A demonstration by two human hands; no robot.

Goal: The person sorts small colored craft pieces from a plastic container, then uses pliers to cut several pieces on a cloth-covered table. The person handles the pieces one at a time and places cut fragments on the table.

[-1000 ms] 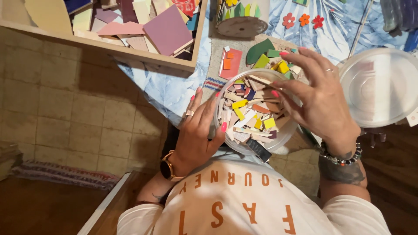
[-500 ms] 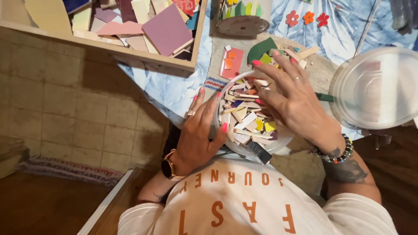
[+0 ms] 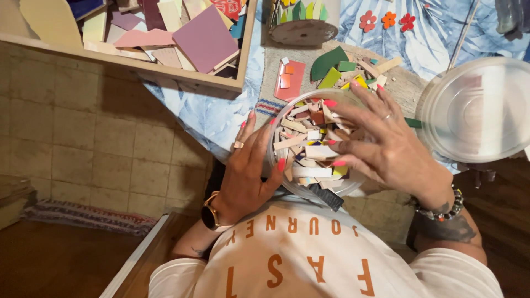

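Setting: blue leaf-patterned cloth (image 3: 221, 118) covers a table across the upper half of the frame, with a beige tiled floor at left and a woven mat (image 3: 406, 85) under loose tile pieces at upper centre.
Bowl: clear round bowl (image 3: 279, 124) sits at frame centre, full of small broken tile pieces (image 3: 309, 149) in cream, pink, yellow and blue.
Left hand: left hand (image 3: 248, 174), lower centre-left, cups the bowl's near wall, fingers spread and curved against the plastic, thumb on its rim; a ring and a wristwatch show.
Right hand: right hand (image 3: 386, 146), centre-right, lies over the bowl's mouth with fingers half-open, fingertips down among the pieces; whether it pinches one I cannot tell.
Lid: clear plastic lid (image 3: 477, 110) rests at right, just beside the right hand.
Tray: wooden tray (image 3: 245, 49) at upper left holds larger flat tiles in pink, purple and cream.
Other: round wooden piece (image 3: 302, 33) with coloured wedges stands at top centre.
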